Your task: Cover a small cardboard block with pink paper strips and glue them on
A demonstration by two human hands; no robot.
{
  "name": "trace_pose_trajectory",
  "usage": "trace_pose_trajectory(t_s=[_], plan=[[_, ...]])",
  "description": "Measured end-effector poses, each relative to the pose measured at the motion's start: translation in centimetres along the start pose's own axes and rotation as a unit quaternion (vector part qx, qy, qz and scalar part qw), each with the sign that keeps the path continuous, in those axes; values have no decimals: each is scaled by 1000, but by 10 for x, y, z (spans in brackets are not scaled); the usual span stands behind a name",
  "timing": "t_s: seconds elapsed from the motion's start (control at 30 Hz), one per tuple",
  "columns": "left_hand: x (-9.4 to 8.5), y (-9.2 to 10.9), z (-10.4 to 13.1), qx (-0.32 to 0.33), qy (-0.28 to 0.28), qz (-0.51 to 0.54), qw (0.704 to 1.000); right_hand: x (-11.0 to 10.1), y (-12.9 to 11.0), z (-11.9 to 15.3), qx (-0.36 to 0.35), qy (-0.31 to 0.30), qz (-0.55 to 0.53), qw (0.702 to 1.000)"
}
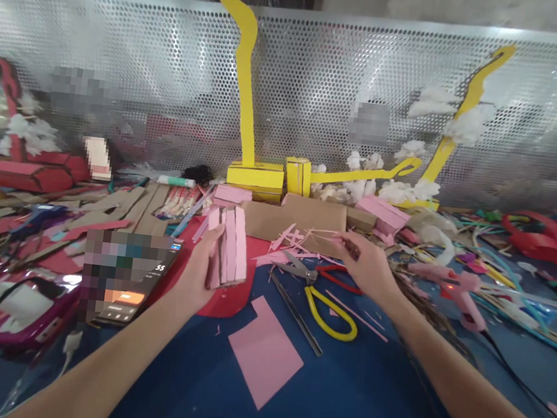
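Note:
My left hand (201, 257) is wrapped around a small box covered in pink paper (234, 247), with dark lines along its edges. My right hand (370, 263) reaches over the scrap pile, thumb and fingers pinched on a thin pink paper strip (323, 231). Below it lie scissors (331, 314) with one yellow and one red handle, blades pointing left. Beside the blades rests a pair of dark tweezers (296, 315). A notched sheet of pink paper (266, 355) lies flat in front. Pink offcuts (289, 240) are scattered on brown cardboard (315, 213).
Yellow hook-topped stands (255, 176) line the perforated metal panel (324, 73). A phone (137, 280) is propped at left, near a purple case (39, 316). To the right, a pink glue gun (462, 294) trails its cord. Red paper (227, 305) lies under my left hand.

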State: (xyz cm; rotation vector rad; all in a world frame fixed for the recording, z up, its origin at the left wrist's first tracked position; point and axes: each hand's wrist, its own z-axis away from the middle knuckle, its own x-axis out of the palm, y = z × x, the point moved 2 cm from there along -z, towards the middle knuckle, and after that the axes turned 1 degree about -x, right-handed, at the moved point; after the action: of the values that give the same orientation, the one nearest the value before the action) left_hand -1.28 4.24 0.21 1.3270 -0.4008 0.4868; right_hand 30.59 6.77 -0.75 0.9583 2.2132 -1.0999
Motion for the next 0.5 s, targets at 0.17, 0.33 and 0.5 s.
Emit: trace_pose_trajectory(t_s=[0.17, 0.33, 0.5], plan=[[-3, -5, -6, 45, 10, -67, 997, 13, -61, 13, -91, -79, -44, 992], [-14, -10, -15, 104, 44, -151, 982, 47, -120, 19, -212, -330, -92, 915], [-17, -6, -19, 189, 36, -214, 958, 60, -128, 11, -178, -394, -78, 898]])
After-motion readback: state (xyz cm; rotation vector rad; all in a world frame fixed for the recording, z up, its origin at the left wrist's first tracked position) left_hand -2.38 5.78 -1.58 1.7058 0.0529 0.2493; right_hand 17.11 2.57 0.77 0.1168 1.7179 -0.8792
